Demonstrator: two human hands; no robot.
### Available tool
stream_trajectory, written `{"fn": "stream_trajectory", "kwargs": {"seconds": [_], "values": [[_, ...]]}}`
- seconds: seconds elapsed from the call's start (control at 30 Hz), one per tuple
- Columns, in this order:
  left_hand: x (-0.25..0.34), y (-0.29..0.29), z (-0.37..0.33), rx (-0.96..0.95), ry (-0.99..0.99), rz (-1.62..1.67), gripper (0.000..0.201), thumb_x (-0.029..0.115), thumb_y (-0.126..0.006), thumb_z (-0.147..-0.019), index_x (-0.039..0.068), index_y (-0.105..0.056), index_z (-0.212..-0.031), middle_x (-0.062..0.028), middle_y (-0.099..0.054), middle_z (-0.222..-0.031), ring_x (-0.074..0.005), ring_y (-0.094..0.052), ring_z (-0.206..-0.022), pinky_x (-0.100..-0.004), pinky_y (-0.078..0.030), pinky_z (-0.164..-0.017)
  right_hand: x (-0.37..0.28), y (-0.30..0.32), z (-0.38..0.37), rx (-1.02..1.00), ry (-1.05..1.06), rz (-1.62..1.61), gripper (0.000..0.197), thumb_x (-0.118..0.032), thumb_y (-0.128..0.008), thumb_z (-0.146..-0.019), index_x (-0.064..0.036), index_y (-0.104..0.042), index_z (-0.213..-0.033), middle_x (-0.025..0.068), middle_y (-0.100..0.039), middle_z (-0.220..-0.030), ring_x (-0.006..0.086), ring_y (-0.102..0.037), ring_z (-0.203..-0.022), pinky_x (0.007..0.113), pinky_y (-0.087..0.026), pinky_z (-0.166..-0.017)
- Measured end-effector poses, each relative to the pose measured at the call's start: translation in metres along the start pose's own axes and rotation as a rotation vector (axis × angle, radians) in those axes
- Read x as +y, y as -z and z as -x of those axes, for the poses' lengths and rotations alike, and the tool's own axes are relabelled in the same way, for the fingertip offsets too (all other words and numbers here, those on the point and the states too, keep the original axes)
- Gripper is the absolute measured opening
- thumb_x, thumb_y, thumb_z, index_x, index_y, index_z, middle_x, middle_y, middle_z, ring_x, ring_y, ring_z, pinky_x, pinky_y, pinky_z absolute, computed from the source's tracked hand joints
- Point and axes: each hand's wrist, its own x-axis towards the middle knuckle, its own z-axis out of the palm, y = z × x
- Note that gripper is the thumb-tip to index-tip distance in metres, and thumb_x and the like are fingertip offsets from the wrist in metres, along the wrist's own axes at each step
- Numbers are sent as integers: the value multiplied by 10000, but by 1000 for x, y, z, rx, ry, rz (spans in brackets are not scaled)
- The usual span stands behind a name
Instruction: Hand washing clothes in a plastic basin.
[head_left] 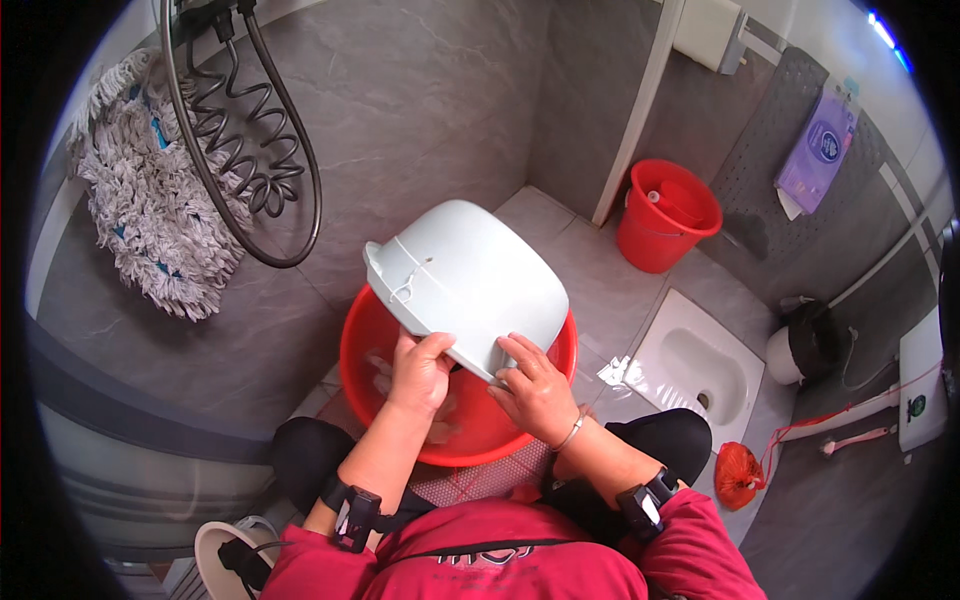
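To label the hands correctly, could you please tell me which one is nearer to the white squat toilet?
Right. The right hand is left of the white squat toilet, holding the pale basin; the left hand, also holding it, is farther left.

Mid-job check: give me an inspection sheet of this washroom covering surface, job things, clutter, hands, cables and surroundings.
Surface: grey tiled floor.
Job things: pale basin, tilted, outer side toward the camera, over a red tub.
Clutter: red bucket and red bundle, both to the right.
Hands: left hand and right hand hold the basin's near edge.
Cables: dark looped hose, upper left.
Surroundings: mop at left; squat toilet at right.
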Motion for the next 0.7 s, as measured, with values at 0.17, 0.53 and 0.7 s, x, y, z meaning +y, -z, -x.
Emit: {"fn": "stream_trajectory", "kwargs": {"seconds": [0.17, 0.53, 0.7], "values": [[17, 19, 8, -79, -10, -20, 578, -27, -506, -639, 32, -342, -1190, -86, -447, -1116, -219, -440, -1039, -358, -357, -905, 0, 6, -1, -25, 96, -136, 147, -73, -630, -639, -36, -521, -730, 139, -499, -1073, 306, -466, -1041, 362, -442, -788], [43, 63, 10, -101, -44, -35, 584, -6, -515, -589, -16, -376, -1156, -111, -481, -1077, -250, -458, -1015, -358, -355, -903, 11, 28, 6, 37, -4, -212, 132, -39, -615, -644, -45, -533, -747, 88, -555, -888, 261, -535, -873, 328, -464, -710], [58, 116, 15, 12, 40, 58, 542, 69, -472, -584, -59, -413, -1108, -151, -519, -1021, -289, -491, -957, -382, -378, -886, 24, 37, 10, 159, -93, -271, 110, -46, -614, -669, -50, -545, -755, 76, -566, -777, 241, -542, -746, 323, -450, -644]]}}
